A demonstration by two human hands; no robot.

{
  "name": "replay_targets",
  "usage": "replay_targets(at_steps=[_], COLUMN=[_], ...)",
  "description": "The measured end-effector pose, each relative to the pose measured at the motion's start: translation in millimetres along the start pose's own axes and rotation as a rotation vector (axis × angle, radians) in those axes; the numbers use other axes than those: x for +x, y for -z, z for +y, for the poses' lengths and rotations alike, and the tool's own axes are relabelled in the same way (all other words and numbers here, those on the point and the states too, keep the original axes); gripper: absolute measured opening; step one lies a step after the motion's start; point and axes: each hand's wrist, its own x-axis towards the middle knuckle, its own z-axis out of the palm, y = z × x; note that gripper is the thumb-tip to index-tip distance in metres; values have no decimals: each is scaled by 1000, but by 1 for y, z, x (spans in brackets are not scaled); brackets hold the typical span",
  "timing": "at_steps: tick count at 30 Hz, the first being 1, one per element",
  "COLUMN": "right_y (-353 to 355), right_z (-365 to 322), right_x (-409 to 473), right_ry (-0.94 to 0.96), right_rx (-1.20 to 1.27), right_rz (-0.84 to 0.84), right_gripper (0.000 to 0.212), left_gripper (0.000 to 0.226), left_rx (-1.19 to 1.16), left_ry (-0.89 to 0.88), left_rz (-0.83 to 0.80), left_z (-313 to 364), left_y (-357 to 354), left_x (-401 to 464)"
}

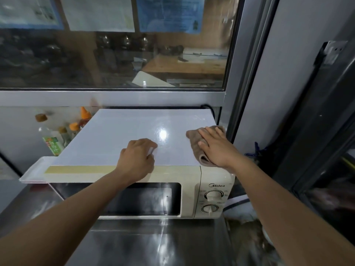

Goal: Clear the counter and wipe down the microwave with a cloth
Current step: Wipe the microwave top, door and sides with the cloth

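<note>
The right hand (215,146) presses the cloth (196,143) flat under spread fingers (206,132), to rub the microwave (115,135) top. The left hand (137,158), fingers curled, likely steadies it.

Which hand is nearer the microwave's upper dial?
Right. The right hand presses the brown cloth on the microwave top, nearly above the upper dial; the left hand rests further left.
</note>
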Motion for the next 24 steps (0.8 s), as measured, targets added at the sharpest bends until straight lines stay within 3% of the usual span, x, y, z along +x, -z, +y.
replay_targets(at_steps=[6, 9, 11, 13, 15, 18, 22, 24], right_y=[-7, -7, -6, -3, -8, -18, -22, -19], right_z=[-13, -30, -49, -70, -86, -102, -108, -99], right_x=[-38, -65, -77, -81, -77, -61, -49, -50], right_ry=[3, 71, 130, 190, 220, 175, 144, 42], right_rx=[-108, -159, -24, 138, 17, -114, 97, 158], right_rz=[59, 168, 233, 181, 140, 193, 152, 213], right_gripper=[53, 46, 40, 34, 36, 41, 46, 47], left_gripper=[33, 34, 35, 36, 37, 36, 33, 31], left_rx=[80, 62, 48, 41, 26, 0, -22, -26], left_ry=[-48, -61, -59, -66, -78, -78, -56, -35], left_rz=[-36, -74, -101, -131, -139, -102, -93, -78], left_z=[-6, -5, -4, -4, -4, -6, -15, -17], left_y=[0, 4, 8, 12, 17, 27, 37, 39], left_x=[-3, -4, -5, -7, -10, -14, -17, -19])
